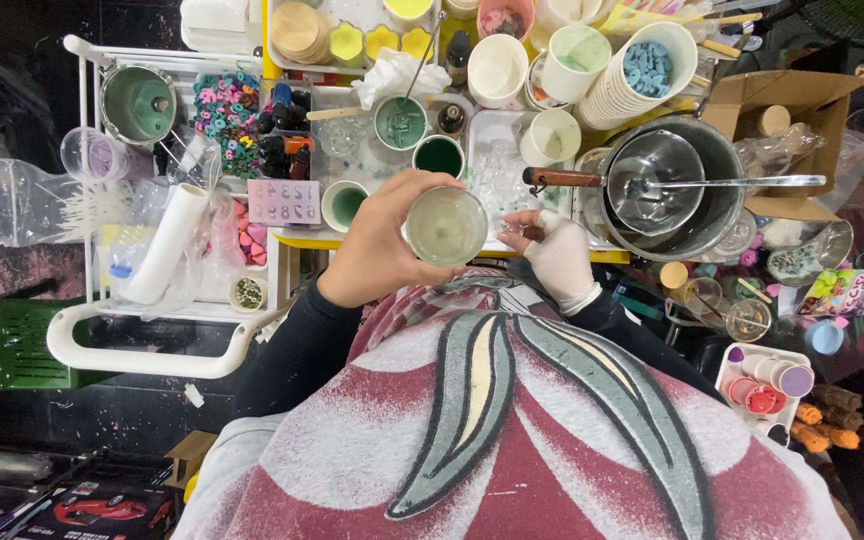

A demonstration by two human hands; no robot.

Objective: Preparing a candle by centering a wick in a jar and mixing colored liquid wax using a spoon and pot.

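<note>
My left hand holds up a small clear glass cup filled with a pale yellow-green substance, gripping it from the side above the table's front edge. My right hand, wrapped in a white glove, hovers just right of the cup. Its fingertips are bunched together near a clear plastic tray. Whether they pinch anything is hidden.
A large metal pot holds a smaller wooden-handled pan and a long spoon. Cups of green liquid, stacked white cups, a white trolley with beads and bags, and a cardboard box surround the yellow-edged table.
</note>
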